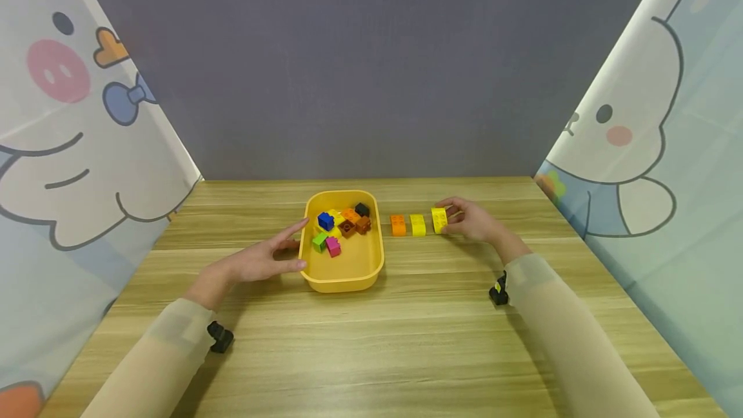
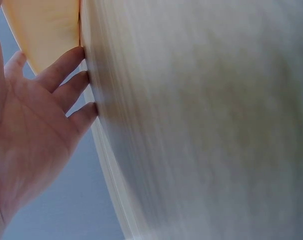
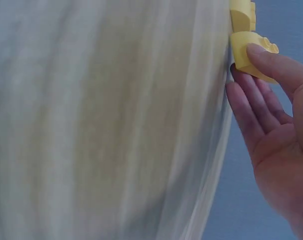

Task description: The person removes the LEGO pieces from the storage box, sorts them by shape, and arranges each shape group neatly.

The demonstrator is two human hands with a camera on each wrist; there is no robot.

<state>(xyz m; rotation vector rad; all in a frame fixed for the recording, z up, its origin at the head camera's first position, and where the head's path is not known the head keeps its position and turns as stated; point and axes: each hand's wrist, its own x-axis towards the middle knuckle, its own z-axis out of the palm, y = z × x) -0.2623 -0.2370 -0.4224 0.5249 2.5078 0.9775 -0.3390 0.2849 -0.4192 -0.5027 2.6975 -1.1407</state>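
Observation:
My right hand (image 1: 473,222) pinches a yellow toy brick (image 1: 439,219) between thumb and fingers, a little tilted, at the right end of a short row. In the right wrist view the thumb presses on this brick (image 3: 249,52), low by the tabletop. Left of it stand another yellow brick (image 1: 418,225) and an orange brick (image 1: 397,225), apart from each other. My left hand (image 1: 258,262) rests at the left side of a yellow plastic bin (image 1: 342,284), fingers spread and mostly straight. The left wrist view shows its fingertips by the tabletop and the bin's wall (image 2: 46,30).
Loose bricks lie in the bin, among them a blue brick (image 1: 326,221), a green brick (image 1: 320,242) and a pink brick (image 1: 333,246). The wooden table (image 1: 371,353) ends at a grey panel (image 1: 366,69), with cartoon-printed cloths at both sides.

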